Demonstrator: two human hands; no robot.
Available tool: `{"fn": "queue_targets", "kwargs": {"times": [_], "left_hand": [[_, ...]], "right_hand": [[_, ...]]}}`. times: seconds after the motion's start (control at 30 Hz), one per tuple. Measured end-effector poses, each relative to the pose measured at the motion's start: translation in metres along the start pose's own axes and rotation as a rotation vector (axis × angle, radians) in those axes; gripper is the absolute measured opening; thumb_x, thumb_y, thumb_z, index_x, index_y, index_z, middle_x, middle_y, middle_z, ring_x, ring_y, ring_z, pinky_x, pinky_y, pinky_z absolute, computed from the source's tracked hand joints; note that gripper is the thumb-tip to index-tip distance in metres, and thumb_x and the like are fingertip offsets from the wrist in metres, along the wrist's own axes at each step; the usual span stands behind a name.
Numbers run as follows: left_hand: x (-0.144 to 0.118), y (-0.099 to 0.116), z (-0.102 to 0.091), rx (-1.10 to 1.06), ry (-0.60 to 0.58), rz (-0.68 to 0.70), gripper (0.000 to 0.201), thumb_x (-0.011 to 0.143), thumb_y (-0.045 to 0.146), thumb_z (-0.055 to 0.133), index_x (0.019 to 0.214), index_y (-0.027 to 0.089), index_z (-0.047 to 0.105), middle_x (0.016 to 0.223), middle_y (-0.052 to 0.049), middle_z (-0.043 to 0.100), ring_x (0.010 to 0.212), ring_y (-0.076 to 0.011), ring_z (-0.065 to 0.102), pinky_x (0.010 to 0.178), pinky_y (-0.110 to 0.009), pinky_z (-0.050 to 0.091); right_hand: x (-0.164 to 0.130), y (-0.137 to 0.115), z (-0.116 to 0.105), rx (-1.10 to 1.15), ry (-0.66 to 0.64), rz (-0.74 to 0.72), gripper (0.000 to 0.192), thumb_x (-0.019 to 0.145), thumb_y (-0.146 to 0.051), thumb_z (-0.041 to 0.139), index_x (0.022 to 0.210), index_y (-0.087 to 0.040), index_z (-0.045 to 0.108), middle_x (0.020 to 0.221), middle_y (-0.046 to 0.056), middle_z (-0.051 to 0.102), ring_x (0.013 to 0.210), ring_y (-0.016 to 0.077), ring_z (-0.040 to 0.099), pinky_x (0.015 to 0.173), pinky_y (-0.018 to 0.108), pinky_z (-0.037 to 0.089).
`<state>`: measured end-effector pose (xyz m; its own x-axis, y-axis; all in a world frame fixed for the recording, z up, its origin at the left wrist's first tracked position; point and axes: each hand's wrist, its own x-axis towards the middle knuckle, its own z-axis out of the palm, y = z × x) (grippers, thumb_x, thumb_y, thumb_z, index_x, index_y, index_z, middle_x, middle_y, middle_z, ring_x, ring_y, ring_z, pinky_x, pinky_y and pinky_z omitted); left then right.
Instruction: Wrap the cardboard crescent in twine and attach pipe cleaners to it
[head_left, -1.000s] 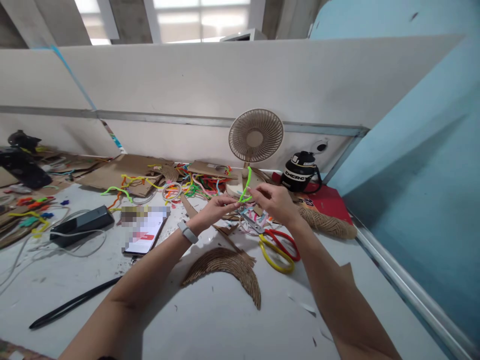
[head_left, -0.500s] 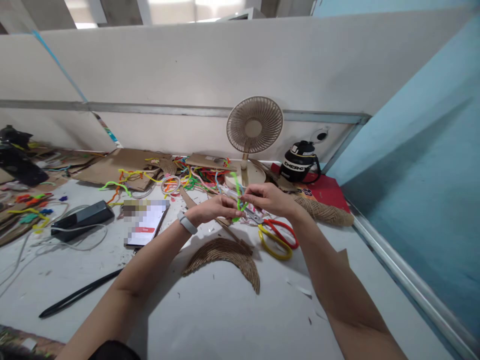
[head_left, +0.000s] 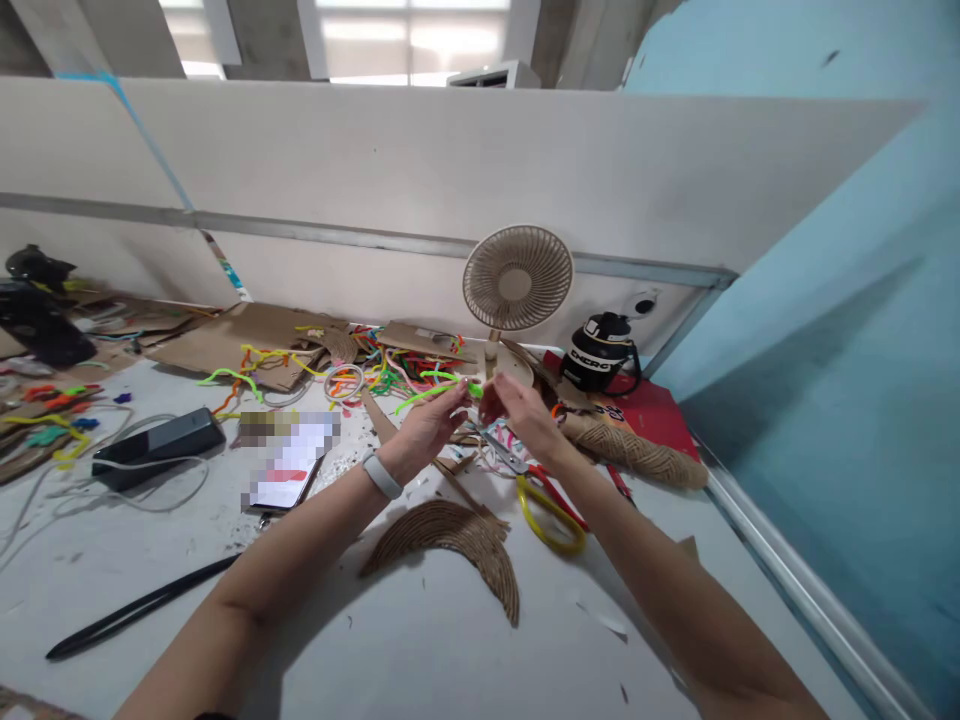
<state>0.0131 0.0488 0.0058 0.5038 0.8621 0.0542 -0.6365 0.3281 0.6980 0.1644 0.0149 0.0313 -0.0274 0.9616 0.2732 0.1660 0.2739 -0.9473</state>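
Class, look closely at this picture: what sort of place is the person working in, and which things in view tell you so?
Probably a craft desk in a partitioned workspace. Coloured pipe cleaners and cardboard scraps litter the table, scissors lie nearby, and both hands twist a green pipe cleaner.

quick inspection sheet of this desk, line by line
surface: white desk, paper scraps scattered
job's things: green pipe cleaner pinched between both hands
clutter: pile of pipe cleaners, scissors, curved cardboard piece, phone, cardboard sheets
grippers: left hand and right hand both closed on the green pipe cleaner
cables: white cable by power bank
surroundings: fan, black bottle, white partition, blue wall
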Motion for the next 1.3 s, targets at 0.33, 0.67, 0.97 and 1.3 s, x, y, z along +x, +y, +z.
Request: {"fn": "queue_targets", "kwargs": {"times": [0.33, 0.67, 0.97, 1.3], "left_hand": [[-0.004, 0.000, 0.001, 0.457, -0.066, 0.102, 0.027, 0.069, 0.038, 0.078, 0.071, 0.013, 0.068, 0.074, -0.001, 0.063, 0.072, -0.0115, 0.055, 0.070, -0.024, 0.042], [-0.005, 0.028, -0.008, 0.909, -0.346, -0.200, 0.026, 0.068, 0.035, 0.077, 0.064, 0.013, 0.067, 0.065, -0.001, 0.060, 0.065, -0.0116, 0.052, 0.065, -0.026, 0.040], [-0.002, 0.022, -0.004, 0.570, -0.162, -0.174, 0.039, 0.067, 0.048, 0.078, 0.072, 0.010, 0.068, 0.072, -0.003, 0.061, 0.069, -0.0105, 0.053, 0.069, -0.025, 0.042], [-0.006, 0.014, 0.004, 0.694, -0.110, 0.094, 0.045, 0.071, 0.058, 0.070, 0.072, 0.014, 0.064, 0.069, 0.000, 0.054, 0.069, -0.0114, 0.047, 0.068, -0.024, 0.039]], "right_hand": [[-0.025, 0.019, -0.005, -0.075, -0.183, 0.069, 0.043, 0.086, -0.060, 0.053, 0.072, -0.020, 0.050, 0.060, -0.004, 0.049, 0.052, 0.0107, 0.046, 0.050, 0.024, 0.038], [-0.028, 0.009, -0.033, -0.045, -0.671, 0.287, 0.040, 0.085, -0.053, 0.060, 0.074, -0.015, 0.059, 0.057, -0.002, 0.055, 0.052, 0.0096, 0.052, 0.050, 0.022, 0.041], [-0.032, 0.006, -0.028, 0.187, -0.371, 0.223, 0.032, 0.089, -0.046, 0.057, 0.084, -0.015, 0.062, 0.070, 0.002, 0.062, 0.063, 0.0125, 0.058, 0.060, 0.025, 0.047], [-0.032, 0.005, -0.012, 0.092, -0.182, 0.117, 0.036, 0.083, -0.054, 0.061, 0.078, -0.019, 0.053, 0.065, -0.002, 0.056, 0.055, 0.0114, 0.052, 0.054, 0.025, 0.043]]}}
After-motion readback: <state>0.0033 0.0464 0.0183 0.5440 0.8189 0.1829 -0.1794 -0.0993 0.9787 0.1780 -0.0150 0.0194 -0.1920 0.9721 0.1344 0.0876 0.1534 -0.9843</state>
